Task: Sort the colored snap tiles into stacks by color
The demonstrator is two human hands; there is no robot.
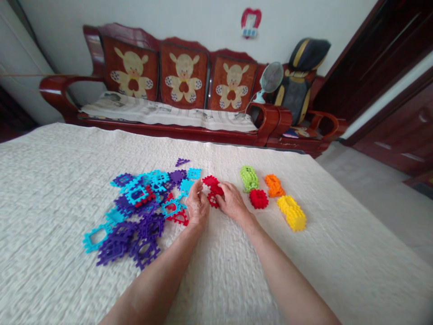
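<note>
My left hand [197, 205] and my right hand [232, 201] meet over red interlocking plastic tiles [212, 188] on the cream quilted cover [216, 271]. Fingers of both hands are curled and pinch the red tiles between them. Left of my left hand lies a loose heap of purple and cyan tiles [138, 212], with a few red ones mixed in. A lone purple triangle [181, 161] lies beyond the heap. To the right of my right hand sit a red stack [259, 198], a green stack [249, 178], an orange stack [274, 185] and a yellow stack [292, 212].
A dark red wooden sofa [169, 85] with bear-pattern cushions stands behind the covered surface. A small fan [270, 81] and a backpack [297, 85] rest at its right end. Dark wooden doors [389, 76] are at the right, with grey floor [382, 198] beside the surface's right edge.
</note>
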